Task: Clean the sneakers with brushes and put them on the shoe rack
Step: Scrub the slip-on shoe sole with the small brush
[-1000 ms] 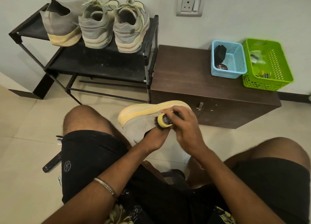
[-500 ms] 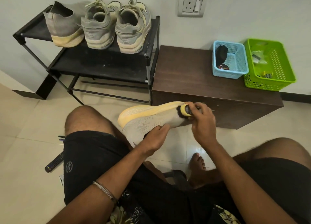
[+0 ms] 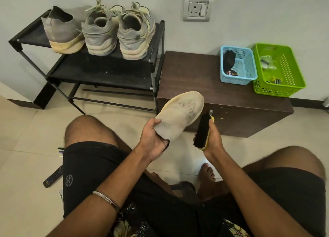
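Left hand grips sneaker; right hand clasps brush, apart from sneaker.

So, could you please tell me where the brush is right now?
In the head view, the right hand holds the brush just right of the sneaker, before the brown cabinet.

I'm seeing a pale grey knit sneaker with a yellowish sole edge being held up, toe pointing away, upper facing me. A black-bristled brush with a yellow back is standing just beside it, apart. Three grey sneakers are sitting heels-out on the black rack's top shelf.
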